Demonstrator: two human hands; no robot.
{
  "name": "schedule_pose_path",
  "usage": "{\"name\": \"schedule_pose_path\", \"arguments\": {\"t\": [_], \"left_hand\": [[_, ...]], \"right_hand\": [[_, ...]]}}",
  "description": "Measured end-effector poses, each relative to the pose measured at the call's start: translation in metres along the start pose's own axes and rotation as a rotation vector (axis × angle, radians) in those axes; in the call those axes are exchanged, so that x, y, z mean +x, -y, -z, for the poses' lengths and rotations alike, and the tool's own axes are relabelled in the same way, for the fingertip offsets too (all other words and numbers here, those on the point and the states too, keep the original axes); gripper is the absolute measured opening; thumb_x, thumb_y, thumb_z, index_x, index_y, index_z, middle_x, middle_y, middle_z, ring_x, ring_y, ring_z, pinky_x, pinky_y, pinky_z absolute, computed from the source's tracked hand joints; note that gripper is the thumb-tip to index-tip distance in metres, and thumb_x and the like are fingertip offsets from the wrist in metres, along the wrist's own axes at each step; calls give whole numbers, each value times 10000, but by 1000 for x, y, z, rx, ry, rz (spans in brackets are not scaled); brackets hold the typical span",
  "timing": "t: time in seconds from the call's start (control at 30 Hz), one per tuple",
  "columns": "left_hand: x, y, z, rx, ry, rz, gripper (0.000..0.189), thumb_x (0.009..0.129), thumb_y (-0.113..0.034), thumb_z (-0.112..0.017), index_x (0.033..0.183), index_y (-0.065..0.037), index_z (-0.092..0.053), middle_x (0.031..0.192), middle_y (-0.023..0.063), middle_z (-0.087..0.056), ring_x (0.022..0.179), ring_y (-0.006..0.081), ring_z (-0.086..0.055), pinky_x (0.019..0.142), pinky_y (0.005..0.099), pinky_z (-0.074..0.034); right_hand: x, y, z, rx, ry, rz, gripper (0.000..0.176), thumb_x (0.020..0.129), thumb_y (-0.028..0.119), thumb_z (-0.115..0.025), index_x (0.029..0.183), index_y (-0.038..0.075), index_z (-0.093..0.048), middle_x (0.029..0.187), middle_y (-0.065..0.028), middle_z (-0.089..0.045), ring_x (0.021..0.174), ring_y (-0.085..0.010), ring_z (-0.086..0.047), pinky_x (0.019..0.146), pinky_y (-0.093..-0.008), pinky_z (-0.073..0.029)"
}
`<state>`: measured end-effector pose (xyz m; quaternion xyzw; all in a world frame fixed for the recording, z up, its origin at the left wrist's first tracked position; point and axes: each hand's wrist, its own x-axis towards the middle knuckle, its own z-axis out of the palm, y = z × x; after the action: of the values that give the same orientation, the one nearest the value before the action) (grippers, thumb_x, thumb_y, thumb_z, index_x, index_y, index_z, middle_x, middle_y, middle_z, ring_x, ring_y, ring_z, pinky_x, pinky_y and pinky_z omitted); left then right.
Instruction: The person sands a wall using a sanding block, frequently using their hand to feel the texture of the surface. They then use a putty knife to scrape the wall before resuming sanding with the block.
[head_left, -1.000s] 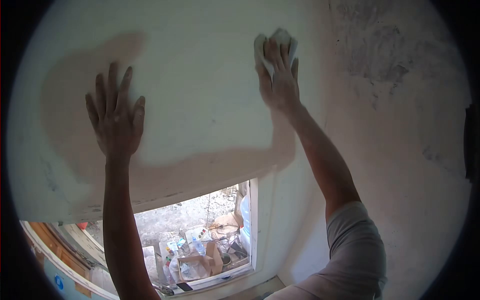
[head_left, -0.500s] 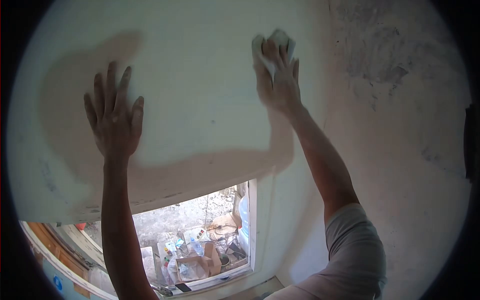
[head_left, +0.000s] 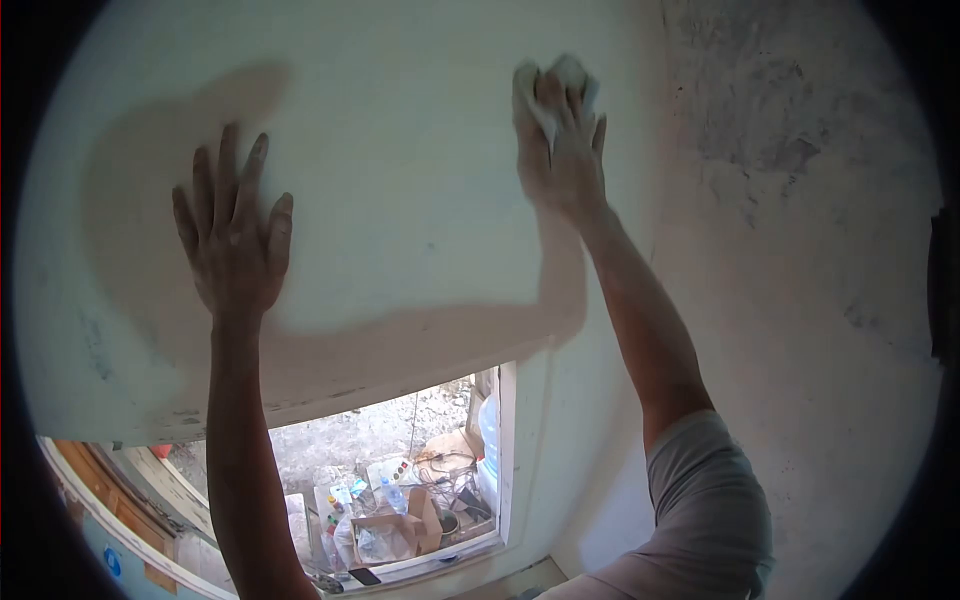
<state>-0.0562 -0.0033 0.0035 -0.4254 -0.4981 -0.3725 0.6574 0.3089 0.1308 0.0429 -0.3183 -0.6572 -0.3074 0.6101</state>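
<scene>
My left hand [head_left: 236,235] lies against the pale wall [head_left: 410,150] with its fingers spread, holding nothing. Higher up on the right, my right hand [head_left: 572,165] presses a whitish cloth [head_left: 526,90] against the same wall. The cloth is bunched between and around the fingers, and the palm hides part of it. Both arms reach upward and cast a broad shadow on the wall.
Below is a window opening [head_left: 507,440] in a white frame. Beyond it are a cardboard box [head_left: 425,520], plastic bottles and bags. A dark phone-like object [head_left: 365,577] rests on the sill. At right stands an adjoining wall [head_left: 800,330] with grey patches.
The whole view has shifted slightly, with both hands appearing a little further right. The right hand keeps hold of the cloth and the left stays flat on the wall.
</scene>
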Motion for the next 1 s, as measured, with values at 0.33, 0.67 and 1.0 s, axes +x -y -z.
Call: {"name": "schedule_pose_path", "arguments": {"t": [0.33,0.67,1.0], "left_hand": [[0,0,1,29,26,-1,592,1093,-491,-425,1647,-281,-408,1759,-4,-296,1603,343,-296,1277,620,-220],[-1,-2,0,20,10,-2,594,1081,-484,-423,1636,-270,-431,1752,17,-314,1585,359,-330,1264,632,-235],[-2,2,0,-12,1,-15,590,1089,-496,-403,1636,-274,-427,1752,20,-312,1590,362,-319,1270,639,-217]], "right_hand": [[67,-10,-11,-31,-125,66,683,1085,481,-387,1649,96,-367,1731,-110,-328,1599,-433,-243,1236,-757,-96],[-35,-12,0,-135,30,90,677,1100,472,-372,1671,112,-324,1738,-122,-301,1608,-418,-227,1199,-805,-93],[21,-8,-3,-138,2,57,704,1107,495,-348,1692,113,-262,1753,-101,-272,1622,-375,-208,1207,-807,-31]]}}
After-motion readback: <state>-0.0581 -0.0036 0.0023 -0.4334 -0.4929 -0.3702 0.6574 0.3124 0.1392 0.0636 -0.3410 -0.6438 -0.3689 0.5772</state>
